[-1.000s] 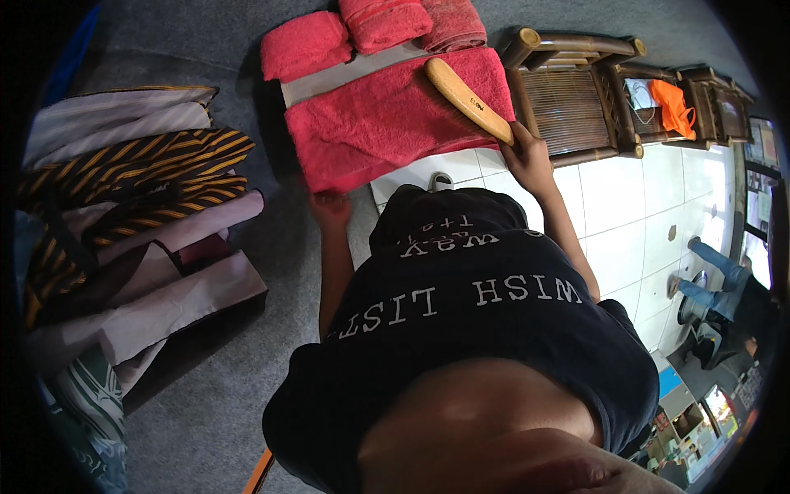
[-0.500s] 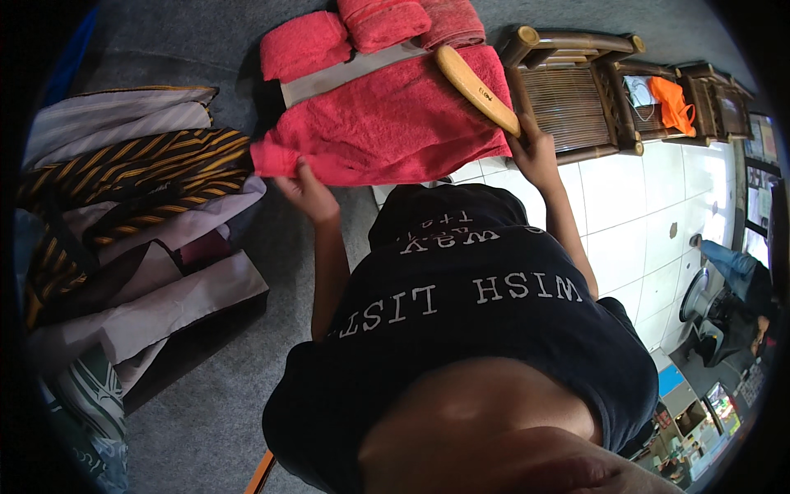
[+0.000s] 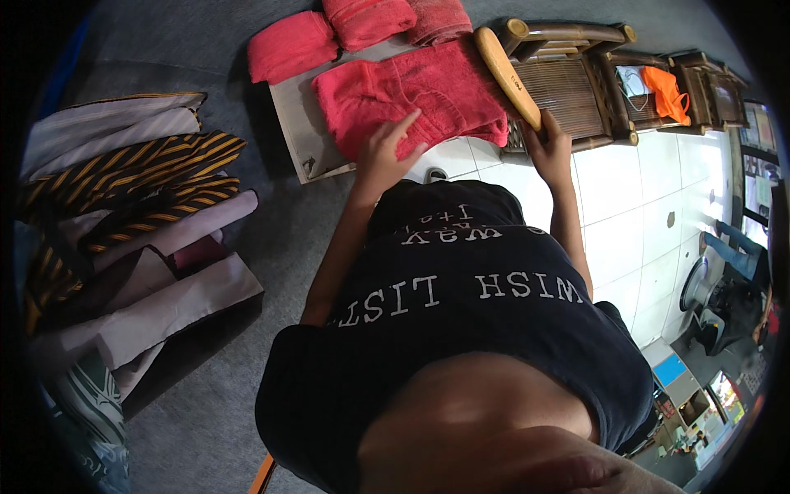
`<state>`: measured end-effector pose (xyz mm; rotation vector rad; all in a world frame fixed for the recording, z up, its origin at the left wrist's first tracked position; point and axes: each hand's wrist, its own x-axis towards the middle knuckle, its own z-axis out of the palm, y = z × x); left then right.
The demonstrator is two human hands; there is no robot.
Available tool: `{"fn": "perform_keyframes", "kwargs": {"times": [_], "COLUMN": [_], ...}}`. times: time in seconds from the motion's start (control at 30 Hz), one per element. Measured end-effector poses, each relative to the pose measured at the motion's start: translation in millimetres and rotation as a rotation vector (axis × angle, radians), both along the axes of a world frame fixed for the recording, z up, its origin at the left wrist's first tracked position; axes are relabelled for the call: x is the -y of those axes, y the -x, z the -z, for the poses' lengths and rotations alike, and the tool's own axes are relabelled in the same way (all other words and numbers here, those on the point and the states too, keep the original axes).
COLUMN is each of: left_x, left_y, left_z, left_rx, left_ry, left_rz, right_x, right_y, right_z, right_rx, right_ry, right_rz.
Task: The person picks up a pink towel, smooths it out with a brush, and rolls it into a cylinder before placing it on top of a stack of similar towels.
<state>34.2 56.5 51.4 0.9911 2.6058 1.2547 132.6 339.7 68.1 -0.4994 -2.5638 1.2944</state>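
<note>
A red towel [image 3: 411,95] lies folded on a pale board [image 3: 300,136] in front of me. My left hand [image 3: 387,155] is at the towel's near left edge, its fingers spread and holding nothing. At the towel's right side, my right hand [image 3: 550,150] grips the near end of a long, curved piece of light wood [image 3: 508,78] with rounded ends. The wood slants away from me along the towel's right edge; its underside is hidden.
Several folded red towels, one of them at the left [image 3: 292,47], sit behind the board. Striped cloths [image 3: 156,173] are spread at my left on a grey surface [image 3: 214,362]. Bamboo chairs [image 3: 568,95] stand at the right, one bearing an orange cloth [image 3: 665,92]. Farther right a person [image 3: 741,255] is visible.
The towel's left part has been folded over to the right, baring the board there. My left hand has let go of the towel and moved right. The wood has shifted slightly right.
</note>
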Motion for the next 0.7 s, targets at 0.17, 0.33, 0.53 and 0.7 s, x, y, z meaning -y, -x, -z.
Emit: {"fn": "perform_keyframes", "kwargs": {"times": [0.17,0.33,0.53,0.7], "left_x": [21.5,36.6,38.7,39.9], "left_y": [12.2,-11.6,-39.7,-27.4], "left_z": [14.9,39.9,77.3,91.6], "left_rx": [-0.229,0.109,0.475,0.027], "left_ry": [-0.008,-0.487,-0.477,-0.203], "left_rz": [-0.331,-0.812,-0.947,-1.016], "right_x": [7.0,10.5,12.6,18.2], "right_y": [0.3,7.6,22.2,31.9], "right_z": [10.1,13.9,5.8,5.0], "right_rx": [0.056,-0.002,0.043,-0.021], "right_ry": [-0.036,-0.066,-0.067,-0.031], "right_rz": [-0.007,-0.061,-0.113,-0.19]}}
